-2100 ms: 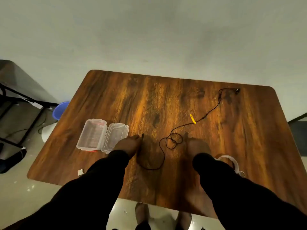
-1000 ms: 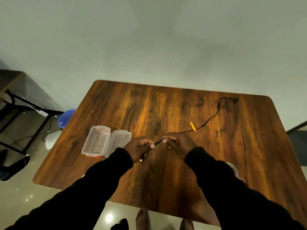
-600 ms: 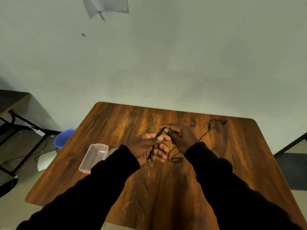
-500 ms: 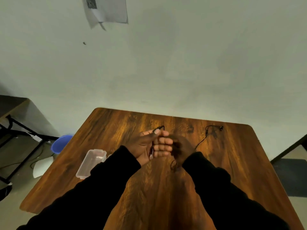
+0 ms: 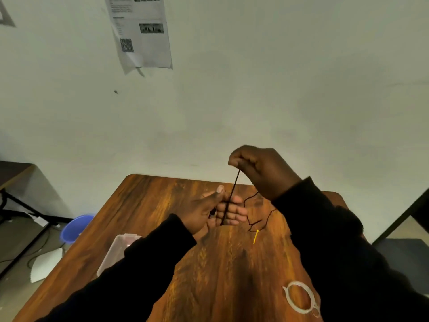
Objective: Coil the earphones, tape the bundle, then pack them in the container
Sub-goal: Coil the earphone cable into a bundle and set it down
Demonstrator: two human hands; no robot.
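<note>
Right hand [image 5: 264, 170] raised above the table [image 5: 144, 205], thumb and fingertips pinching the black earphones [image 5: 233, 194] cord, which runs taut down across the left hand [image 5: 209, 212] fingers. Left hand palm-up, fingers [image 5: 232, 213] side by side and loosely curled round the cord, thumb up. Slack cord with yellow tag [image 5: 255, 237] trails right of the left fingertips; container [image 5: 116, 249] under left sleeve, tape roll [image 5: 299, 296] by right sleeve.

Printed sheet [image 5: 141, 31] on the wall, QR-like code and small photo, text too blurred to read
</note>
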